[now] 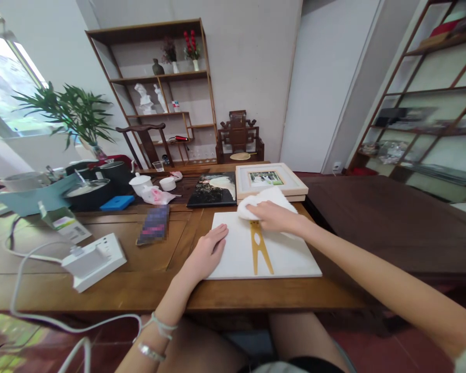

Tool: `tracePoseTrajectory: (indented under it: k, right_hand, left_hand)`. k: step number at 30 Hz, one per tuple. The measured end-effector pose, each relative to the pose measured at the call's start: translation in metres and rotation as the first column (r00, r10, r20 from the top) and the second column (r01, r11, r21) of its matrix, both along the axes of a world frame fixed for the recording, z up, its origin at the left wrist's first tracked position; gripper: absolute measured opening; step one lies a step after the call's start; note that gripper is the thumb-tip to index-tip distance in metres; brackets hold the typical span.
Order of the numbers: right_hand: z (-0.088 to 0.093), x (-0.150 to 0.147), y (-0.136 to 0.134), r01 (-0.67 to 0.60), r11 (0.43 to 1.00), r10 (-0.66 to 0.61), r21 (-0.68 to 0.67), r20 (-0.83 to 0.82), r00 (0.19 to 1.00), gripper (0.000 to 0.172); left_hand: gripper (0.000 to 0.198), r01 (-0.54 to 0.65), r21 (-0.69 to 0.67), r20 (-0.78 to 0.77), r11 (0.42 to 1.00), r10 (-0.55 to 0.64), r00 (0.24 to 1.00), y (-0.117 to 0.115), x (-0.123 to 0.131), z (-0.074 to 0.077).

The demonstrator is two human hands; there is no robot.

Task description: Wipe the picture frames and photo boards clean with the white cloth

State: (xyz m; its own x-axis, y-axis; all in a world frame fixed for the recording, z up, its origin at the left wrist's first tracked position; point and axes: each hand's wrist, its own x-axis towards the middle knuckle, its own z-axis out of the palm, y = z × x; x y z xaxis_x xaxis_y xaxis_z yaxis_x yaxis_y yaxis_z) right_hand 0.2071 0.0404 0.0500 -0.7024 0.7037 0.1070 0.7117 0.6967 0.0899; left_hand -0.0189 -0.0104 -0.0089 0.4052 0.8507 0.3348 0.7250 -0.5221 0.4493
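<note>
A white board (pixel 233 261) lies flat near the table's front edge, with a mustard-yellow shape like a clothes peg (pixel 255 256) on it. My right hand (pixel 272 216) grips a white fluffy cloth (pixel 270 198) and presses it on the board's far part. The cloth and hand cover the top of the yellow shape. My left hand (pixel 208 252) rests on the board's left edge, fingers stretched out and holding nothing. Just beyond the board stand a pale wooden picture frame (pixel 291 184) and a dark panel with a white and gold picture (pixel 205 191).
On the wooden table (pixel 171 290), a white power strip (pixel 112 251) with trailing cables sits at left. Behind it are a small open box (pixel 68 225), a blue block (pixel 117 202), a white teapot (pixel 140 182) and a blurred phone-like item (pixel 154 224).
</note>
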Motion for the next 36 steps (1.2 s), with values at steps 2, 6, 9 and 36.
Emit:
tracePoseTrajectory:
  k: [2,6,9,36]
  right_hand:
    - [0.002,0.028,-0.003,0.043,0.999,-0.043,-0.006,0.002,0.999,0.040]
    - [-0.007,0.068,-0.018,0.159,0.987,-0.159,-0.027,-0.014,0.987,0.049]
    - [-0.022,0.075,-0.048,0.133,0.991,-0.134,-0.025,-0.013,0.991,0.050]
    - [-0.011,0.052,-0.070,0.044,0.989,-0.058,-0.143,-0.093,0.994,0.054]
  left_hand:
    - [0.039,-0.003,-0.005,0.006,1.000,0.003,1.000,0.000,0.000,0.000]
    - [0.039,0.001,-0.003,0.023,1.000,-0.001,1.000,-0.001,0.001,0.001]
    - [0.040,-0.005,-0.006,0.026,1.000,0.006,1.000,-0.001,0.002,0.001]
    - [0.040,-0.006,-0.038,0.040,0.999,0.007,0.999,0.000,0.003,-0.001]
